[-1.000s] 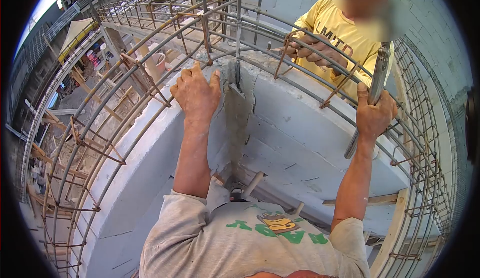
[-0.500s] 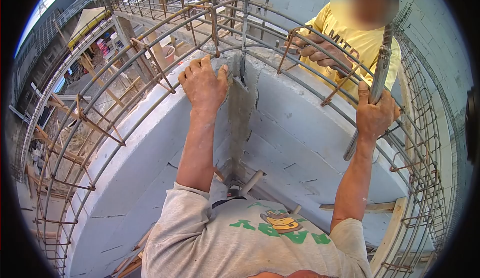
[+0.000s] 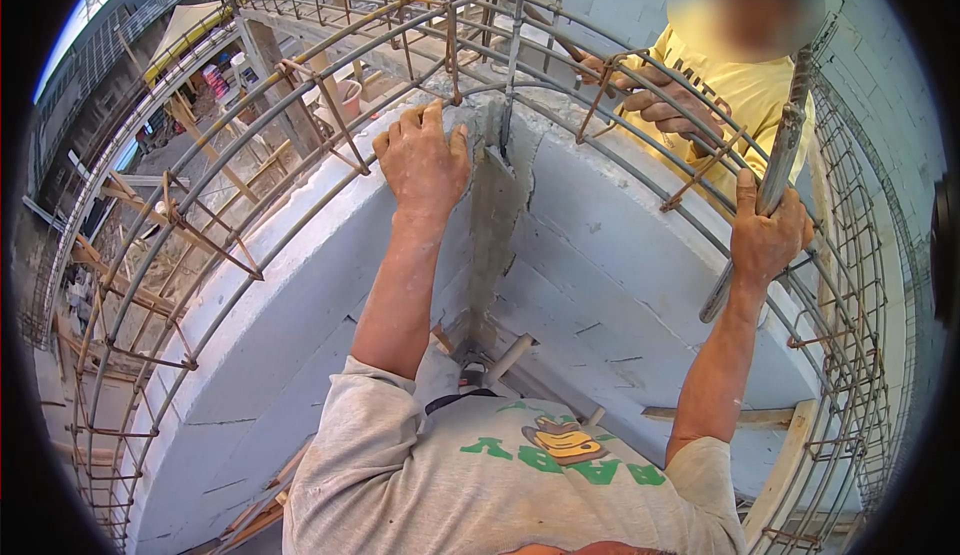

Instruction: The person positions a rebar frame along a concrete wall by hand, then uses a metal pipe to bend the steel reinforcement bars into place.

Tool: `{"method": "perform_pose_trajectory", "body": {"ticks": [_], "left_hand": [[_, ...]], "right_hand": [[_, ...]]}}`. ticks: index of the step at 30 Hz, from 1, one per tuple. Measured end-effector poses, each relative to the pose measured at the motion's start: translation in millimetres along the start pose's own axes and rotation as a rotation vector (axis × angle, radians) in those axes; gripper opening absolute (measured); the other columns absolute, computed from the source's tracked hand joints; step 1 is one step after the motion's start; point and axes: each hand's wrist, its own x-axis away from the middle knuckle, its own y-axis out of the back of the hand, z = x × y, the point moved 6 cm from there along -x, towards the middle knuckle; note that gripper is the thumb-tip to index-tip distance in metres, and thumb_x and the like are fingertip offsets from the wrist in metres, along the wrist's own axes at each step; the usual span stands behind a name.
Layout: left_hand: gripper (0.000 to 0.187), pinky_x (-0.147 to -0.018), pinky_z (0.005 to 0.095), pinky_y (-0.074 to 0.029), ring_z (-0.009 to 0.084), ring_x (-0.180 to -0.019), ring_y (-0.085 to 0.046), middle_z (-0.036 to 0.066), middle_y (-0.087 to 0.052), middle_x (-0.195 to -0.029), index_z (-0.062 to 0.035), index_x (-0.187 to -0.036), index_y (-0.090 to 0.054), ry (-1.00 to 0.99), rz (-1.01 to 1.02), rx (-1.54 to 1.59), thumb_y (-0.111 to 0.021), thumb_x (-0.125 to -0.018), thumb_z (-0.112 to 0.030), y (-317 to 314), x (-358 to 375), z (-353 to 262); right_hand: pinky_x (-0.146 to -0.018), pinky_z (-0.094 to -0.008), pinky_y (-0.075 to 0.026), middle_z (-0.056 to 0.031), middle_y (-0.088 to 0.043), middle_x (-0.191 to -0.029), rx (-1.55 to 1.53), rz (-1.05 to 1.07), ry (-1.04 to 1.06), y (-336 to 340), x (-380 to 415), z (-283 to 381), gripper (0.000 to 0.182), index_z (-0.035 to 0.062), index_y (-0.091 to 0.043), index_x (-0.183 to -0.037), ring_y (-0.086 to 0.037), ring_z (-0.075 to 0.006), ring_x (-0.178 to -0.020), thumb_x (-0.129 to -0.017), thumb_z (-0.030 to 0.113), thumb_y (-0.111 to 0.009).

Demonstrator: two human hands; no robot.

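My left hand (image 3: 425, 155) rests on the top edge of the pale block wall (image 3: 290, 285), just left of the corner, fingers bent over the edge and apart, holding nothing. Beside it, vertical bars rise from the grey concrete corner column (image 3: 493, 225). At the right, my right hand (image 3: 768, 233) is wrapped round a grey metal bar (image 3: 785, 155), which slants up to the right with its lower end below my fist. Long horizontal rebars (image 3: 640, 190) with rusty stirrups run along the wall top, close to both hands.
Across the wall a co-worker in a yellow shirt (image 3: 690, 55) has both hands at the rebars. A rebar cage (image 3: 860, 325) curves down the right side, another (image 3: 130, 325) down the left. A wooden beam (image 3: 790, 475) lies at lower right; a pink bucket (image 3: 345, 98) stands beyond the wall.
The view has shifted, so the wall, rebars and both hands appear slightly further right and a little lower. My right hand keeps its hold on the bar; my left stays at the wall edge.
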Motion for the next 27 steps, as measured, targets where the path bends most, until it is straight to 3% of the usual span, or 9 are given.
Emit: {"method": "perform_pose_trajectory", "body": {"ticks": [8, 13, 17, 23, 26, 27], "left_hand": [[0.052, -0.092, 0.0429, -0.037, 0.0273, -0.104, -0.059, 0.013, -0.063, -0.113, -0.0032, -0.123, -0.062, -0.030, 0.079, 0.031, -0.074, -0.081, -0.031, 0, -4, 4], [0.060, -0.095, 0.0444, -0.035, 0.0294, -0.110, -0.053, 0.014, -0.058, -0.121, -0.0009, -0.127, -0.058, -0.051, 0.067, 0.062, -0.075, -0.080, -0.033, 0, 2, 2], [0.061, -0.098, 0.0456, -0.033, 0.0303, -0.115, -0.049, 0.016, -0.054, -0.126, 0.0005, -0.128, -0.057, -0.054, 0.098, 0.143, -0.074, -0.080, -0.033, 3, 4, 6], [0.058, -0.101, 0.0475, -0.031, 0.0327, -0.119, -0.047, 0.019, -0.052, -0.130, 0.0005, -0.125, -0.060, -0.107, 0.090, 0.211, -0.075, -0.080, -0.033, 0, 7, 9], [0.054, -0.102, 0.0478, -0.029, 0.0333, -0.121, -0.046, 0.020, -0.051, -0.132, 0.0002, -0.122, -0.062, -0.111, 0.091, 0.240, -0.074, -0.080, -0.032, 0, 7, 10], [0.053, -0.102, 0.0480, -0.029, 0.0335, -0.121, -0.046, 0.020, -0.050, -0.132, -0.0002, -0.122, -0.062, -0.112, 0.094, 0.253, -0.074, -0.080, -0.032, -1, 7, 10]], "right_hand": [[-0.087, -0.0417, -0.038, -0.0052, -0.061, -0.076, 0.002, 0.063, -0.056, -7, 4, -9, 0.037, 0.0081, -0.066, -0.087, -0.058, -0.0278, -0.084, -0.080, 0.042, -0.078], [-0.083, -0.0434, -0.040, -0.0094, -0.059, -0.079, 0.029, 0.095, -0.101, -6, 2, -9, 0.043, 0.0046, -0.059, -0.080, -0.054, -0.0309, -0.087, -0.081, 0.043, -0.078], [-0.079, -0.0435, -0.041, -0.0112, -0.059, -0.080, -0.056, 0.111, -0.141, -9, 3, -16, 0.042, 0.0036, -0.060, -0.083, -0.053, -0.0313, -0.084, -0.082, 0.042, -0.077], [-0.077, -0.0427, -0.042, -0.0095, -0.061, -0.080, -0.036, 0.142, -0.168, -6, 1, -10, 0.036, 0.0040, -0.066, -0.092, -0.055, -0.0283, -0.082, -0.083, 0.037, -0.077], [-0.073, -0.0311, -0.046, -0.0056, -0.066, -0.083, -0.080, 0.149, -0.133, -3, 2, -9, 0.026, 0.0023, -0.069, -0.097, -0.059, -0.0155, -0.075, -0.089, 0.026, -0.073], [-0.075, -0.0279, -0.048, -0.0064, -0.068, -0.091, -0.160, 0.163, -0.095, -1, 2, -6, 0.025, 0.0019, -0.068, -0.104, -0.060, -0.0133, -0.081, -0.091, 0.023, -0.071]]}}
